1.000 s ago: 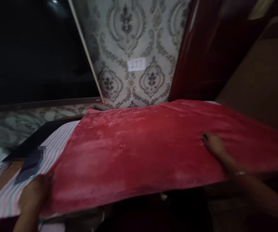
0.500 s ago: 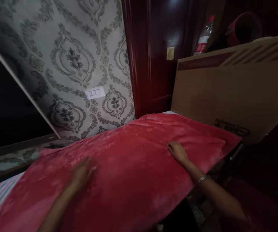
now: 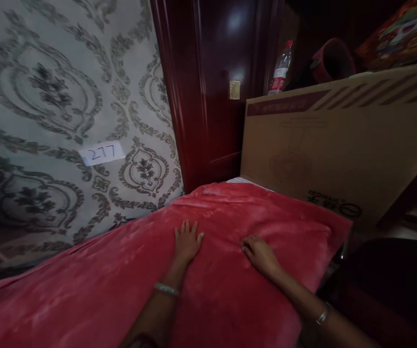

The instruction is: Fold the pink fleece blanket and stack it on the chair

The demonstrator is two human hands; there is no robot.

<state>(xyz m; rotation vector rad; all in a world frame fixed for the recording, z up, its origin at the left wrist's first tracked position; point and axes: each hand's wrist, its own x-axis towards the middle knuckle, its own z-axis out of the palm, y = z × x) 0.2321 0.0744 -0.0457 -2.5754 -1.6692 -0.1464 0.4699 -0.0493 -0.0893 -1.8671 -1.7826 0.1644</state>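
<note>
A plush red blanket [image 3: 219,290] is spread across the surface before me, with soft wrinkles towards its far end. My left hand [image 3: 187,243] lies flat on it near the middle, fingers spread and holding nothing. To the right, my right hand [image 3: 261,255] has its fingers curled together on the blanket, and small creases run out from the fingertips, which pinch the fabric. A bracelet circles each wrist.
Patterned wallpaper with a paper label [image 3: 102,153] reading 277 borders the left side. Beyond the blanket stands a dark red wooden door panel [image 3: 208,96]. A large cardboard box [image 3: 320,145] rises at the right, with a plastic bottle [image 3: 280,70] above its edge.
My left hand has moved right and farther forward, coming to rest flat on the blanket nearer my right hand. My right hand keeps its pinch. The view has turned slightly.
</note>
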